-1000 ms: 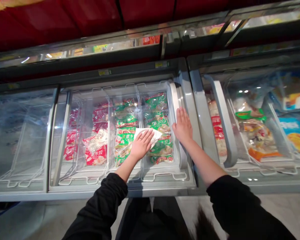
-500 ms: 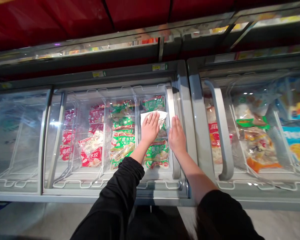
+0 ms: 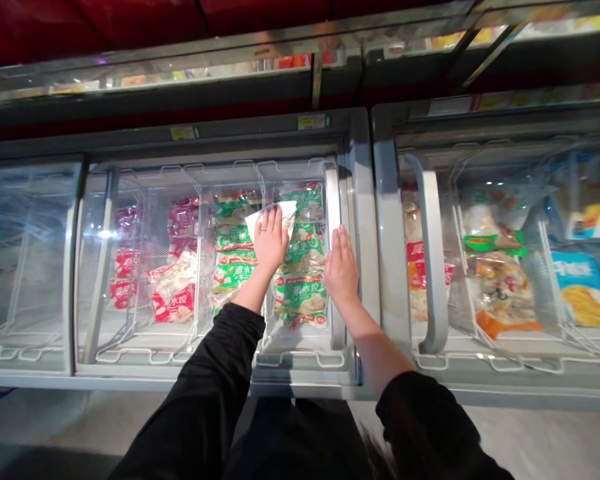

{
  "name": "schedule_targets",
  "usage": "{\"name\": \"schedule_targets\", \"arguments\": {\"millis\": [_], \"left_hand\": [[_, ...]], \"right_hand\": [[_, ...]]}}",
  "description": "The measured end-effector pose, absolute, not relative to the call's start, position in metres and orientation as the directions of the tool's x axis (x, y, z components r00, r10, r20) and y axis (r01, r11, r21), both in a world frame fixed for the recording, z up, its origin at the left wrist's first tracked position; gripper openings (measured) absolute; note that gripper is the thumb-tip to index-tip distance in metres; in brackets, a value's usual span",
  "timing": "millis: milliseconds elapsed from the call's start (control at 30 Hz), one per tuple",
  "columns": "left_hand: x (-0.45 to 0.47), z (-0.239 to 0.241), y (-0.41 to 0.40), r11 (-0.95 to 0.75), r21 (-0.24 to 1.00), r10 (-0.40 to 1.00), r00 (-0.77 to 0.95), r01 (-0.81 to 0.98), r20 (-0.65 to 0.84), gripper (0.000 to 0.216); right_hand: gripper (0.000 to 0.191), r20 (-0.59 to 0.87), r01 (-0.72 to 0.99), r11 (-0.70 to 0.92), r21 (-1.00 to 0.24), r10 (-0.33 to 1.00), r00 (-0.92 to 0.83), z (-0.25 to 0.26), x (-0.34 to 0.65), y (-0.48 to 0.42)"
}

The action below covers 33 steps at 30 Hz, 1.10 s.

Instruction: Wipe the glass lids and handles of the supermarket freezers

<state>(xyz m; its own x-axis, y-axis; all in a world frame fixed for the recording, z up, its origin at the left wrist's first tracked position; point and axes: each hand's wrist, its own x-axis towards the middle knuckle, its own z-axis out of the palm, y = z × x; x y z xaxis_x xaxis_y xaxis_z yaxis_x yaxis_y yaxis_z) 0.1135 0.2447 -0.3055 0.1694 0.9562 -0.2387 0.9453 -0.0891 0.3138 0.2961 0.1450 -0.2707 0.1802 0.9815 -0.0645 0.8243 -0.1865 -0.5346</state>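
My left hand (image 3: 271, 243) lies flat, fingers stretched out, on a white cloth (image 3: 290, 213). The cloth is pressed against the clear sliding lid (image 3: 293, 343) of a chest freezer. To its right, my right hand (image 3: 342, 270) rests by the lid's pale upright handle (image 3: 333, 193), fingers straight and not wrapped round it. Below the lid, green bags of frozen dumplings (image 3: 300, 291) lie in wire compartments, partly covered from view by my left hand and the cloth. Red dumpling bags (image 3: 174, 303) lie in the compartments farther left.
Another freezer with a curved handle (image 3: 433, 260) adjoins on the right, holding bagged foods and a blue package (image 3: 575, 267). Price tags (image 3: 313, 122) line the back rim. A shelf edge (image 3: 195, 77) runs above. A second lid panel (image 3: 25, 267) is at left.
My left hand and the cloth have slid left across the lid, toward the neighbouring row of green bags. My right hand stays by the handle. The view has shifted slightly.
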Motion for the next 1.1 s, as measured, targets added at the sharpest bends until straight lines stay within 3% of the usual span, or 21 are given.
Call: {"name": "schedule_targets", "arguments": {"millis": [267, 400, 500, 767, 900, 1100], "left_hand": [[0.171, -0.315, 0.271, -0.153, 0.362, 0.95, 0.237, 0.92, -0.202, 0.063], [0.163, -0.302, 0.226, -0.384, 0.376, 0.857, 0.477, 0.843, -0.194, 0.062], [0.146, -0.291, 0.177, -0.466, 0.38, 0.791, 0.569, 0.799, -0.227, 0.061], [0.116, -0.274, 0.058, -0.508, 0.444, 0.702, 0.654, 0.738, -0.283, 0.063], [0.107, -0.271, 0.027, -0.534, 0.464, 0.675, 0.687, 0.707, -0.269, 0.065], [0.071, -0.266, -0.001, -0.621, 0.54, 0.53, 0.812, 0.568, -0.245, 0.06]], "right_hand": [[0.066, -0.101, 0.82, -0.202, -0.536, 0.979, 0.175, -0.272, 0.296, 0.147], [0.066, -0.125, 0.812, -0.223, -0.539, 0.975, 0.185, -0.27, 0.296, 0.149], [0.068, -0.133, 0.802, -0.229, -0.551, 0.973, 0.186, -0.268, 0.297, 0.15], [0.07, -0.092, 0.765, -0.205, -0.61, 0.978, 0.189, -0.285, 0.303, 0.148], [0.069, -0.057, 0.773, -0.174, -0.61, 0.983, 0.177, -0.293, 0.307, 0.142], [0.066, -0.113, 0.752, -0.139, -0.644, 0.99, 0.086, -0.283, 0.298, 0.091]]}}
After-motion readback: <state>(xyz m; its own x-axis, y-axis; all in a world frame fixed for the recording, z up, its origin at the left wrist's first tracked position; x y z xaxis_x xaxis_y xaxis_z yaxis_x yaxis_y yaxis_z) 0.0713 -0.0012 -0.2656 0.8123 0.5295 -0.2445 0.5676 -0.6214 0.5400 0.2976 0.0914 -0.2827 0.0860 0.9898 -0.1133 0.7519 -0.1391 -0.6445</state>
